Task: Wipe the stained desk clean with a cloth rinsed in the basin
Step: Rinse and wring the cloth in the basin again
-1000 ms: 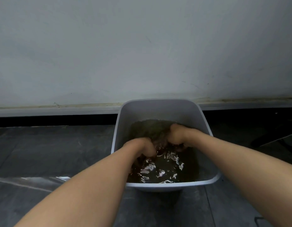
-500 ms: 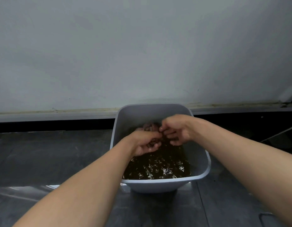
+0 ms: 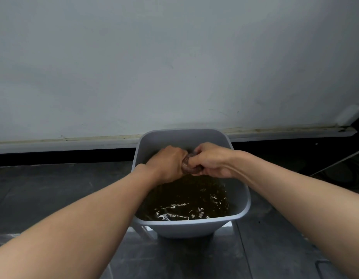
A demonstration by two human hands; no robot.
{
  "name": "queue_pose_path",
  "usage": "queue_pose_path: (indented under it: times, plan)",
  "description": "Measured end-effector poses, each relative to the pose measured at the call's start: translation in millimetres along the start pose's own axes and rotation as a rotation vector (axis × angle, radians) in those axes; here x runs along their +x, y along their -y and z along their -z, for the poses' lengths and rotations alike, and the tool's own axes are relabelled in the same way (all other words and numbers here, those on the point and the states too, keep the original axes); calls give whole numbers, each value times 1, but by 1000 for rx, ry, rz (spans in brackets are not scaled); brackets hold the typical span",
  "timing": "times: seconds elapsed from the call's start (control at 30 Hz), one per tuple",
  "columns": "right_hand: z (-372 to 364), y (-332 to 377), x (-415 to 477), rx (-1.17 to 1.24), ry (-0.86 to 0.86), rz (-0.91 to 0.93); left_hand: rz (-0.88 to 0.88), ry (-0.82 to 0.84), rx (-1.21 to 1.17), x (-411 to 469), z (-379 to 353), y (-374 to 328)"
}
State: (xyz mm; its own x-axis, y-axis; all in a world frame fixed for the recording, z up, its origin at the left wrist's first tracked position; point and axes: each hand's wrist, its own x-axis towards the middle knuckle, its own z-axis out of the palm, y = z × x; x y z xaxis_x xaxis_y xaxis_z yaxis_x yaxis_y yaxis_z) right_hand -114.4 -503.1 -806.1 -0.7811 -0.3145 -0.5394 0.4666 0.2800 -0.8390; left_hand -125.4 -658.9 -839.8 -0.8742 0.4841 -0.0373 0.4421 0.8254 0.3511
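A grey plastic basin point(image 3: 242, 200) stands on the dark floor, holding dark brown rippling water point(image 3: 186, 200). Above the water, near the basin's far wall, both my hands clench a wet brownish cloth point(image 3: 188, 168) twisted into a tight roll. My left hand point(image 3: 166, 165) grips its left end and my right hand point(image 3: 210, 162) grips its right end. Only a small part of the cloth shows between my fists. The desk is out of view.
A pale wall point(image 3: 174, 67) with a dirty skirting strip point(image 3: 275, 131) rises just behind the basin. Dark grey floor tiles point(image 3: 53, 188) spread on both sides. A thin metal bar point(image 3: 339, 164) slants at the far right.
My hands have risen out of the water with the cloth and closed tightly on it, wringing it above the basin. The water ripples less than before.
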Motion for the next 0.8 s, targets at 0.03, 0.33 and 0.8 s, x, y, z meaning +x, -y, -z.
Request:
queue_pose_path:
  times: [0.03, 0.33, 0.8]
  plan:
    - [0, 1, -1, 12, 47, -11, -42, -14, 55, 0, 2, 0]
    - [-8, -3, 3, -428, 83, 1, -228, 57, 351, 4, 15, -2]
    - [-13, -11, 7, -1131, -129, 314, 221, 392, -112, 10, 20, -14]
